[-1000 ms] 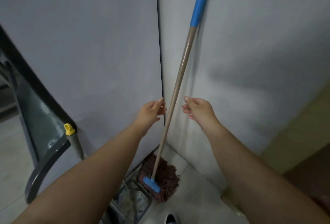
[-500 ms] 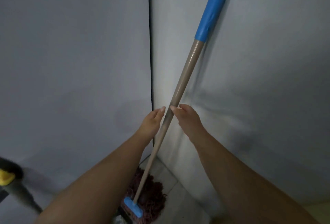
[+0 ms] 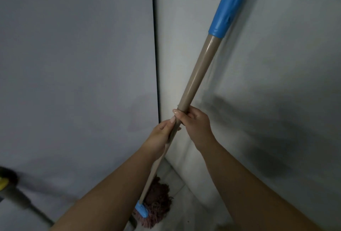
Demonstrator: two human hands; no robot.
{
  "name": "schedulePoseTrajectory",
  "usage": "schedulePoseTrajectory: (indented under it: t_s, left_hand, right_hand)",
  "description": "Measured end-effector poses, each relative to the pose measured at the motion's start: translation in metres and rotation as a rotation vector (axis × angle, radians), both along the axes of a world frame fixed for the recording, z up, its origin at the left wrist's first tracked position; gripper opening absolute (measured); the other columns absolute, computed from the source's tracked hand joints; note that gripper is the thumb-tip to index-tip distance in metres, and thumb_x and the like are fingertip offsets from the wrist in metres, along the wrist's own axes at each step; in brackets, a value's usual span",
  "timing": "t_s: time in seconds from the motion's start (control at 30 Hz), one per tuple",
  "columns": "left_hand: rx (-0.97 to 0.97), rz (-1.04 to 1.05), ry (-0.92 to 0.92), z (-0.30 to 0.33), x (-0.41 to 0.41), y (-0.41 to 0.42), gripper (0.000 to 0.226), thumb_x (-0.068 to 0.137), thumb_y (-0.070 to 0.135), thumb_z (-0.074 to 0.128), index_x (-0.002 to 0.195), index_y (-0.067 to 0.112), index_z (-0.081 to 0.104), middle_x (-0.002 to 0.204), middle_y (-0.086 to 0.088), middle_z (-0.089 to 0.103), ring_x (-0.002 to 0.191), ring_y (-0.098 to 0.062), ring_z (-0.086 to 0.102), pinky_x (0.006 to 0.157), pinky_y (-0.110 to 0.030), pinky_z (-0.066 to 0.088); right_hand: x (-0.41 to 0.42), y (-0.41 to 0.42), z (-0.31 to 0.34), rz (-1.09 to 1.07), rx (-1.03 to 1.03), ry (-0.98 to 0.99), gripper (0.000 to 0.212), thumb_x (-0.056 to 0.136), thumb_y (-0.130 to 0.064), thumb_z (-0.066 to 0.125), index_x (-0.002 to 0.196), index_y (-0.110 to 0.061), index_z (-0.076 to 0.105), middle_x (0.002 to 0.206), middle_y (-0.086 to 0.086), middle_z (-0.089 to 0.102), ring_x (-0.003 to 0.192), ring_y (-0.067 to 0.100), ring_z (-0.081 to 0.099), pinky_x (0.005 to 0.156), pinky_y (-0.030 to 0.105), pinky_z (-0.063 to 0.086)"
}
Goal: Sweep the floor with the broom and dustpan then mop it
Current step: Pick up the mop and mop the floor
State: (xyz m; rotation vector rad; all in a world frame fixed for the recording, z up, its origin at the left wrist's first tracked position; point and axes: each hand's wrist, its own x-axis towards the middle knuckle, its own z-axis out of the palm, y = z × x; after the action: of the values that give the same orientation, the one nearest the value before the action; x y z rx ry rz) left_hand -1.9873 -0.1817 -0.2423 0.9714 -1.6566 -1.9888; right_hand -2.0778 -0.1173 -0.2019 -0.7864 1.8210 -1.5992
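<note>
A mop stands in the corner of two grey walls. Its tan handle [image 3: 198, 72] runs up to the right and ends in a blue grip [image 3: 231, 4]. The reddish-brown string head [image 3: 158, 205] with a blue clamp [image 3: 141, 210] rests on the floor in the corner. My right hand [image 3: 195, 123] is wrapped around the handle at mid-length. My left hand [image 3: 161, 135] grips the handle just below it, the two hands touching.
Two grey walls meet at a dark vertical seam [image 3: 156, 64] right behind the mop. At the lower left a blurred dark pole with a yellow tip [image 3: 3, 183] leans against the wall. Pale floor tiles [image 3: 186, 210] show around the mop head.
Both hands went from open, on either side of the handle, to closed around it. The view has moved closer to the corner, so the handle looks larger.
</note>
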Motion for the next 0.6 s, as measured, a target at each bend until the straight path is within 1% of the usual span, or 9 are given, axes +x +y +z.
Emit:
schedulePoseTrajectory:
  t_s: [0.1,0.17,0.27,0.33,0.37,0.4,0.47,0.53,0.6]
  left_hand:
    - [0.011,0.022,0.044,0.015,-0.003,0.021,0.047,0.097,0.034,0.037,0.121,-0.002,0.057,0.121,-0.018,0.06,0.112,-0.021,0.055,0.09,-0.022,0.043]
    - [-0.014,0.025,0.055,0.028,-0.003,0.039,0.048,0.096,0.035,0.036,0.121,0.0,0.056,0.115,-0.012,0.062,0.106,-0.017,0.056,0.087,-0.02,0.044]
    - [-0.069,0.073,0.048,0.044,0.002,0.077,0.045,0.098,0.033,0.033,0.119,0.0,0.056,0.104,-0.005,0.061,0.091,-0.006,0.058,0.075,-0.014,0.045]
    - [-0.124,0.113,0.041,0.053,0.008,0.106,0.04,0.099,0.031,0.032,0.113,0.003,0.056,0.095,-0.002,0.06,0.079,0.003,0.059,0.068,-0.008,0.046]
    - [-0.157,0.125,0.034,0.059,0.012,0.12,0.038,0.099,0.031,0.031,0.111,0.005,0.057,0.093,0.0,0.06,0.076,0.006,0.06,0.067,-0.006,0.046]
    - [-0.185,0.136,0.033,0.065,0.016,0.134,0.037,0.099,0.032,0.03,0.109,0.008,0.057,0.095,0.0,0.06,0.079,0.007,0.06,0.07,-0.008,0.046]
    - [-0.208,0.162,0.048,0.073,0.026,0.159,0.035,0.099,0.033,0.028,0.104,0.014,0.057,0.101,0.0,0.06,0.089,0.002,0.057,0.078,-0.013,0.044]
    - [-0.24,0.192,0.056,0.082,0.039,0.185,0.033,0.099,0.032,0.026,0.098,0.02,0.056,0.098,0.003,0.059,0.088,0.001,0.055,0.079,-0.013,0.043]
    - [-0.27,0.231,0.044,0.086,0.054,0.207,0.035,0.1,0.034,0.025,0.092,0.021,0.056,0.093,0.004,0.057,0.086,-0.002,0.053,0.082,-0.018,0.043]
  right_hand:
    - [-0.004,0.017,0.013,0.015,-0.083,0.005,0.028,0.078,-0.019,0.073,0.06,-0.04,0.071,0.064,-0.02,0.07,0.063,-0.007,0.065,0.057,0.01,0.05]
    - [-0.006,0.033,0.023,0.03,-0.144,0.014,0.026,0.079,-0.016,0.072,0.059,-0.032,0.07,0.061,-0.018,0.069,0.059,-0.007,0.064,0.055,0.01,0.049]
    - [-0.002,0.067,0.038,0.095,-0.203,0.029,0.023,0.08,-0.011,0.072,0.064,-0.026,0.066,0.057,-0.018,0.068,0.054,-0.007,0.062,0.052,0.008,0.047]
    - [0.003,0.094,0.05,0.145,-0.234,0.059,0.022,0.079,-0.014,0.073,0.064,-0.027,0.065,0.054,-0.019,0.066,0.053,-0.008,0.06,0.052,0.006,0.046]
    - [0.005,0.108,0.057,0.172,-0.25,0.079,0.022,0.079,-0.016,0.073,0.064,-0.028,0.064,0.054,-0.02,0.065,0.052,-0.009,0.06,0.052,0.005,0.046]
    - [0.009,0.121,0.063,0.2,-0.264,0.097,0.021,0.078,-0.018,0.074,0.064,-0.03,0.064,0.054,-0.021,0.065,0.053,-0.01,0.06,0.052,0.005,0.046]
    - [0.018,0.145,0.073,0.255,-0.281,0.122,0.02,0.076,-0.021,0.075,0.064,-0.032,0.064,0.055,-0.023,0.065,0.055,-0.01,0.06,0.054,0.005,0.046]
    - [0.031,0.166,0.08,0.288,-0.295,0.132,0.018,0.075,-0.024,0.075,0.064,-0.035,0.065,0.057,-0.023,0.066,0.059,-0.009,0.062,0.059,0.008,0.049]
    - [0.046,0.186,0.085,0.319,-0.301,0.129,0.019,0.075,-0.026,0.075,0.064,-0.037,0.065,0.059,-0.024,0.066,0.06,-0.008,0.062,0.063,0.014,0.052]
